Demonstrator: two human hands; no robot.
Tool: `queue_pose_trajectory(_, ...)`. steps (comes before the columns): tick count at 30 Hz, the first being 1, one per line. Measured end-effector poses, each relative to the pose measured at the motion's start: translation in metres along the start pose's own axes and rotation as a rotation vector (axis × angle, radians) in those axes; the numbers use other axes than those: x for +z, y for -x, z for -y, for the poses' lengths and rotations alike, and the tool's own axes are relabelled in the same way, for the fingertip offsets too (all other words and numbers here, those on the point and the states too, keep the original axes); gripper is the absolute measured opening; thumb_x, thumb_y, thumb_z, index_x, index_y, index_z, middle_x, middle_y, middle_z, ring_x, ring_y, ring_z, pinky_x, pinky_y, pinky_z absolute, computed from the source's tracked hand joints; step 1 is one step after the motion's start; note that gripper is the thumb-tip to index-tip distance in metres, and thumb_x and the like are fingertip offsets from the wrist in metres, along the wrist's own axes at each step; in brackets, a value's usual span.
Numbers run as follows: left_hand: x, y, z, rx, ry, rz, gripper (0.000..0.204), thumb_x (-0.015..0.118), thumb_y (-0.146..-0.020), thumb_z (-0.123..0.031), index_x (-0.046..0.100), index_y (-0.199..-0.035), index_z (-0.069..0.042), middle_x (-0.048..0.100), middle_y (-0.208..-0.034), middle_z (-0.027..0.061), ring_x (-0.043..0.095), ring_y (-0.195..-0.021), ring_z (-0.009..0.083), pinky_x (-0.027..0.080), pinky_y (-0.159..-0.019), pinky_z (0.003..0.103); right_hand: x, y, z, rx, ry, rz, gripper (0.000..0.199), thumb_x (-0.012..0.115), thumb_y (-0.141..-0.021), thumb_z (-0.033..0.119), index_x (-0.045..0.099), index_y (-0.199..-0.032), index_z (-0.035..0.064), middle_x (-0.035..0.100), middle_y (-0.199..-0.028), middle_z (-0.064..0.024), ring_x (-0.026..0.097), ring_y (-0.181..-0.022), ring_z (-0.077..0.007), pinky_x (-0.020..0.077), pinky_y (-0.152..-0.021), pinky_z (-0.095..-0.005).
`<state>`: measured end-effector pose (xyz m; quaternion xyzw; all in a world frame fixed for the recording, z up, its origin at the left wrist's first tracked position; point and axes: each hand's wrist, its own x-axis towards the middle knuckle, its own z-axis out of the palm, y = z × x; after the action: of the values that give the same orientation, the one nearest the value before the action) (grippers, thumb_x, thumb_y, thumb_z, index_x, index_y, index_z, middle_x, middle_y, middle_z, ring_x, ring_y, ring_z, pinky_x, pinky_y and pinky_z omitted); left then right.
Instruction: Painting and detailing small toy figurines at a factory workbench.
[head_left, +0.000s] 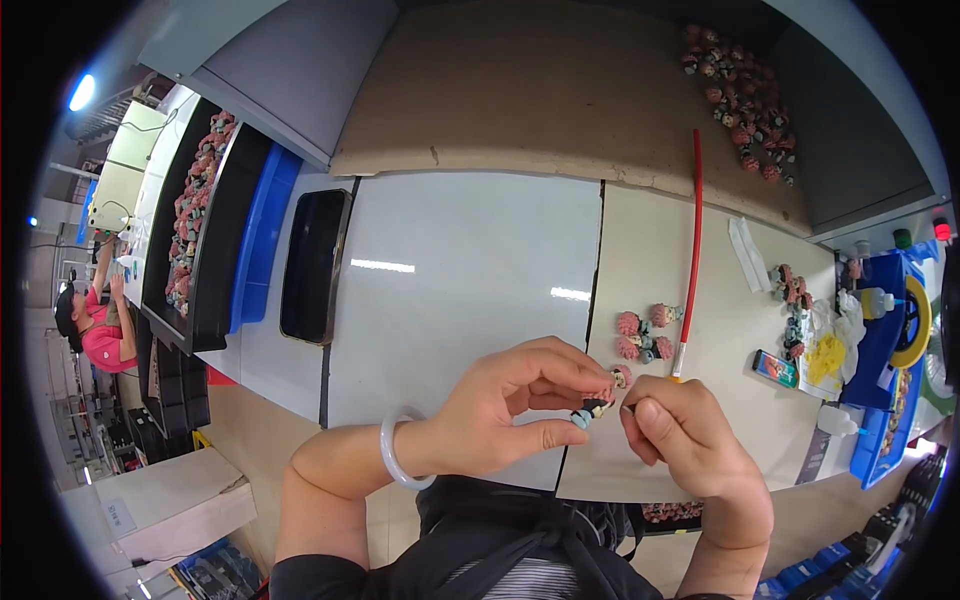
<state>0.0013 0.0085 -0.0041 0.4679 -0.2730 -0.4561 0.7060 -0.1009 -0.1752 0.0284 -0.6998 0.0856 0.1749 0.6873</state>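
1 small figurine pinched in left hand, right hand just beside it.

Left grip clamped on the figurine, thumb and fingers either side, held tilted over the counter; right grip together, thumb on curled fingers, can't tell if anything's inside. More figurines and a red-handled brush beyond. Judged best: light, steady left pinch off fine parts, 2 hands braced close, work side turned to the right thumb, brush left clear of the right knuckles.
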Motion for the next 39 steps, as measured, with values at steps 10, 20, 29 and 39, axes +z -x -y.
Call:
queue_pose_trajectory(10,0.0,-0.002,-0.001,0.133,-0.224,-0.037,0.034,0.07,-0.064,0.008,0.055,-0.094,0.001,0.052,-0.103,0.0161,0.056,-0.099,0.0256,0.049,-0.085,0.035,0.022,-0.006,-0.011,-0.452,0.816,-0.442,0.024,0.068,-0.068,0.02,0.051,-0.068,0.0034,0.047,-0.056,-0.0084,0.047,-0.047,-0.0271,0.0354,-0.042,-0.035)
queue_pose_trajectory(20,0.001,0.002,0.001,0.214,-0.454,-0.092,0.032,0.076,-0.056,0.004,0.059,-0.083,-0.001,0.059,-0.085,0.0121,0.061,-0.087,0.0232,0.051,-0.08,0.033,0.026,-0.004,-0.012,-0.452,0.86,-0.446,0.022,0.068,-0.066,0.017,0.051,-0.07,0.004,0.045,-0.056,-0.0073,0.045,-0.048,-0.0253,0.0347,-0.043,-0.0346)
queue_pose_trajectory(29,-0.002,0.001,-0.001,0.235,-0.477,-0.085,0.032,0.076,-0.057,0.005,0.059,-0.083,-0.001,0.059,-0.083,0.0115,0.061,-0.086,0.0226,0.051,-0.081,0.034,0.027,-0.007,-0.012,-0.45,0.832,-0.466,0.02,0.068,-0.066,0.014,0.051,-0.07,0.0037,0.045,-0.056,-0.0075,0.045,-0.049,-0.026,0.0354,-0.044,-0.0348)
queue_pose_trajectory(39,0.0,-0.001,0.001,0.28,-0.553,-0.104,0.035,0.077,-0.055,0.004,0.061,-0.086,0.0,0.06,-0.081,0.0105,0.062,-0.084,0.0214,0.052,-0.077,0.031,0.029,-0.005,-0.013,-0.392,0.839,-0.473,0.018,0.068,-0.065,0.01,0.052,-0.07,0.0037,0.049,-0.059,-0.0079,0.047,-0.051,-0.0266,0.0368,-0.045,-0.0352)
